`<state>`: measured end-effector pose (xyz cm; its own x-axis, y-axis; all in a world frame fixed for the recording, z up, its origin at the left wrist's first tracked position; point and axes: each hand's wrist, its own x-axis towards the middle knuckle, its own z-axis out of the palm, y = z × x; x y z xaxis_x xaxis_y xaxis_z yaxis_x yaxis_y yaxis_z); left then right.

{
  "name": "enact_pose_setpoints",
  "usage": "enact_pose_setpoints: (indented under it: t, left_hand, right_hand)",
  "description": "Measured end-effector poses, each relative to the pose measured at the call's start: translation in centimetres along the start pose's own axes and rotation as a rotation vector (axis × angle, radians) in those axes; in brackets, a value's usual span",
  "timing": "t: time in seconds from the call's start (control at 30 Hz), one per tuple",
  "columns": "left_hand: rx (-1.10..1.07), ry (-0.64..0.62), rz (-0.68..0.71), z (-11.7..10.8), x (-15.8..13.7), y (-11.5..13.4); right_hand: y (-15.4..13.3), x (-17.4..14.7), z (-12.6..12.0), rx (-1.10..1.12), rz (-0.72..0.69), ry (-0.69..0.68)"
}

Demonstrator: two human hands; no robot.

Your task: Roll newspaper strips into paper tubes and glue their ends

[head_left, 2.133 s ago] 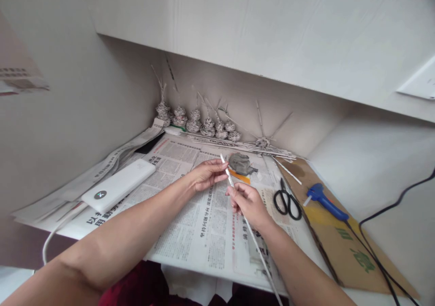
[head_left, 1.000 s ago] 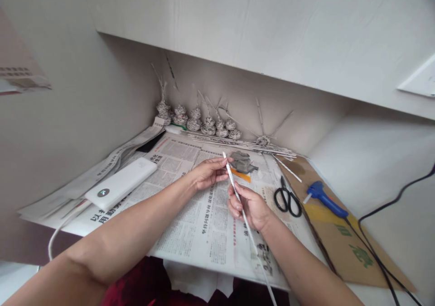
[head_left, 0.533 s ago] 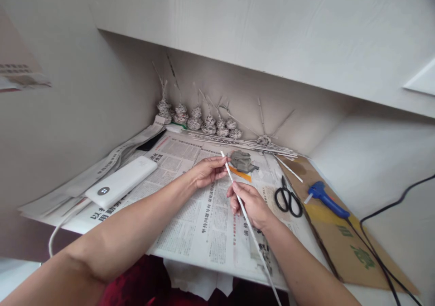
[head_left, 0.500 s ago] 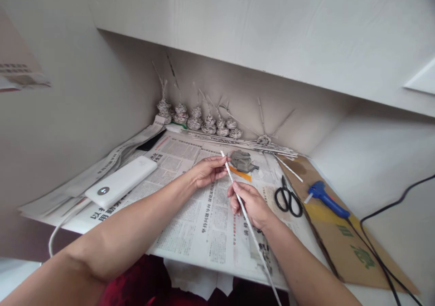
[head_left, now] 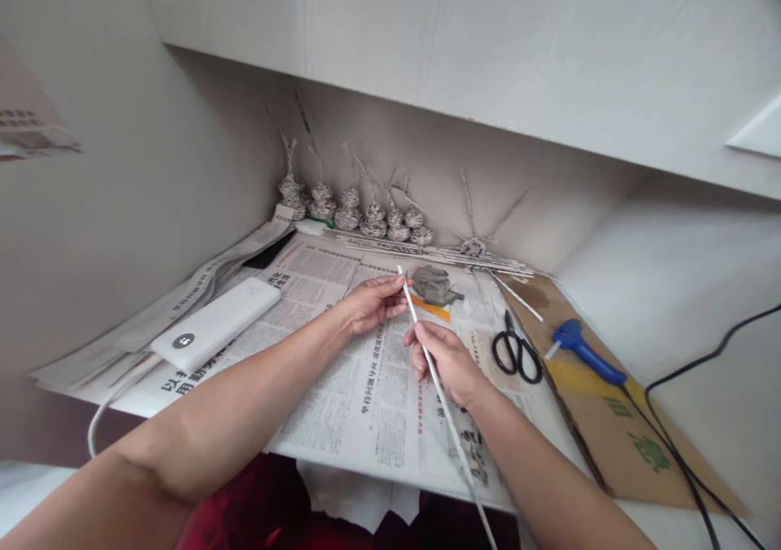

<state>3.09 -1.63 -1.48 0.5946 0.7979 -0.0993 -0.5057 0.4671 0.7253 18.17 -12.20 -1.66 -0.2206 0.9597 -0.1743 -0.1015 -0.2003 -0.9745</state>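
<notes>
A long thin rolled paper stick [head_left: 455, 432] slants from the middle of the newspaper [head_left: 329, 403] down to the bottom of the view. Near its upper end my left hand [head_left: 375, 303] pinches it between thumb and fingers. Lower down, my right hand [head_left: 445, 360] is closed round the same stick, thumb on top. Just beyond the hands lie a grey crumpled cloth [head_left: 434, 285] and a flat orange strip [head_left: 430, 309]. Black-handled scissors [head_left: 517, 356] rest to the right of my right hand.
Several woven paper gourds [head_left: 349, 210] line the back wall, behind a bundle of paper sticks [head_left: 427, 253]. A blue glue gun [head_left: 589, 353] lies on cardboard [head_left: 610, 436] at the right, its cord trailing. A white power bank [head_left: 216, 325] sits at the left. A panel overhangs the back.
Both hands keep hold of the paper stick in nearly the same place. The view has shifted slightly; my right hand's fingers have moved only a little.
</notes>
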Motion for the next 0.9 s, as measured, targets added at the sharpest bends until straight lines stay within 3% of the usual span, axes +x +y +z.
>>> enact_pose_setpoints:
  t: [0.1, 0.37, 0.6, 0.8, 0.9]
  left_hand:
    - [-0.003, 0.005, 0.010, -0.16, 0.04, -0.01]
    - [0.005, 0.006, 0.018, -0.01, -0.03, -0.05]
    - [0.056, 0.021, 0.032, 0.02, -0.05, -0.08]
    - [0.042, 0.007, 0.015, 0.09, -0.10, 0.02]
    - [0.038, 0.018, 0.009, 0.19, -0.09, 0.12]
  right_hand:
    - [0.15, -0.03, 0.16, -0.100, -0.055, 0.030]
    - [0.01, 0.11, 0.00, 0.162, 0.009, -0.084]
    - [0.21, 0.15, 0.09, 0.112, -0.001, -0.012]
    - [0.02, 0.00, 0.06, 0.254, 0.045, -0.159]
    - [-0.02, -0.02, 0.11, 0.183, 0.041, -0.128]
